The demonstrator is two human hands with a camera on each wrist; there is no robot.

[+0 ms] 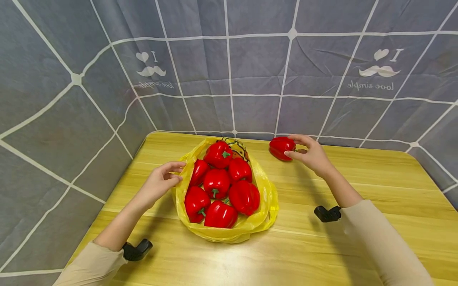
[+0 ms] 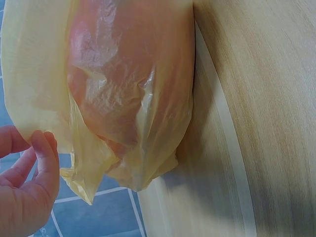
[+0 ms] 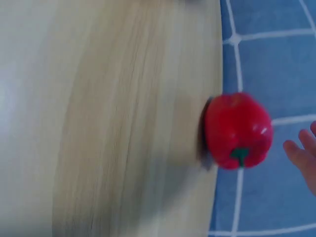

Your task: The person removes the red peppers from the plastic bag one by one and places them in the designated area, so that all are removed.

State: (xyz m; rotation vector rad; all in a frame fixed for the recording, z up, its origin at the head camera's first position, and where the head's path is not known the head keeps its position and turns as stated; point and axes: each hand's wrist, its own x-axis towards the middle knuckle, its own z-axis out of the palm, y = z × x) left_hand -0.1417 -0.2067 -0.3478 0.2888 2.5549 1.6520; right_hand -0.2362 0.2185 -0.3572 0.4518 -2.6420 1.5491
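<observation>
A yellow plastic bag (image 1: 229,236) stands with its mouth spread, holding several red bell peppers (image 1: 216,183) with green stems. At its left rim, my left hand (image 1: 161,182) pinches the thin plastic between thumb and fingers; the left wrist view shows this hand (image 2: 29,185) at the bag's edge (image 2: 37,108). A single red bell pepper (image 1: 280,147) lies on the table near the back edge, right of the bag. My right hand (image 1: 310,155) reaches to its right end, thumb and fingers parted. In the right wrist view, a gap shows between the fingers and this pepper (image 3: 238,129).
The wooden table (image 1: 375,186) has a rounded edge. Behind and to the left hangs a grey cloth (image 1: 257,83) with white grid lines and mirrored lettering. A black strap mount (image 1: 137,250) sits at the left wrist, another mount (image 1: 327,214) at the right.
</observation>
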